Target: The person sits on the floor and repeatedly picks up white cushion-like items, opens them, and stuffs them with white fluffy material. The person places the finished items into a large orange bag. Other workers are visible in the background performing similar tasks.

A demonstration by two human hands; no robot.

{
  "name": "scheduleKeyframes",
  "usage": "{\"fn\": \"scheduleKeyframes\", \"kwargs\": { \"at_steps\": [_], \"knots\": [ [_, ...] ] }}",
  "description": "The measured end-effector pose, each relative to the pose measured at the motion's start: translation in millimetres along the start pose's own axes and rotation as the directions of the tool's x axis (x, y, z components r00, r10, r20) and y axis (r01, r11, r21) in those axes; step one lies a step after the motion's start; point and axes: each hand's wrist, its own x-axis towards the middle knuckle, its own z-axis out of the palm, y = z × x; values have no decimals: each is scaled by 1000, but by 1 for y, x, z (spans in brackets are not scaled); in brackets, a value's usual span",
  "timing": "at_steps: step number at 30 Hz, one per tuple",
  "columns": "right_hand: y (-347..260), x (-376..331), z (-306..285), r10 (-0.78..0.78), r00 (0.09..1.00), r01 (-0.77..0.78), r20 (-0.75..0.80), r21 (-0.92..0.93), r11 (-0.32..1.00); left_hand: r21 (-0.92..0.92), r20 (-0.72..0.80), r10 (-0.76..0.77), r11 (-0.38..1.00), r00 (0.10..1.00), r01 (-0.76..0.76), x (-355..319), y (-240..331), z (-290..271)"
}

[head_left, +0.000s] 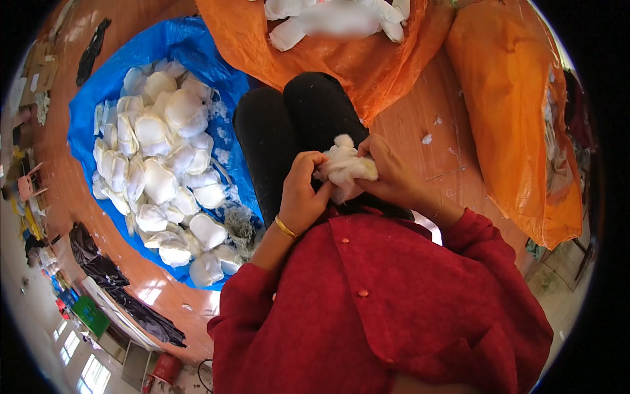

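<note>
Over my lap, both hands grip a small, soft white bundle (343, 172), with fluffy stuffing at its top and pale cloth around it. My left hand (305, 188) pinches its left side with thumb and fingers; a gold bangle is on that wrist. On the right side, my right hand (387, 172) has its fingers bent around the edge. Some fingertips are hidden by the bundle. To the left, a heap of white padded, cup-shaped pieces (159, 182) lies on a blue plastic sheet (85, 151).
An orange sack (252, 46) with white stuffed pieces (289, 34) stands ahead of my knees. Another orange sack (508, 118) is at the right. A grey fibre tangle (241, 226) lies at the heap's near edge. Fluff scraps (427, 139) dot the brown floor.
</note>
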Motion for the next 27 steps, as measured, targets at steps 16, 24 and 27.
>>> {"fn": "scheduleKeyframes", "kwargs": {
  "at_steps": [16, 24, 27],
  "knots": [
    [7, 4, 11, 227, 964, -190, -142, 230, 954, 109, -247, -7, 993, 969, 35, 29, -3, 39],
    [26, 0, 40, 1, 938, 12, -347, 34, 999, -52, 125, -42, 997, 991, 49, 21, 3, -12],
    [31, 2, 47, 134, 909, -70, -394, 173, 982, -99, 154, -78, 991, 985, 94, 18, -6, -13]
  ]
}}
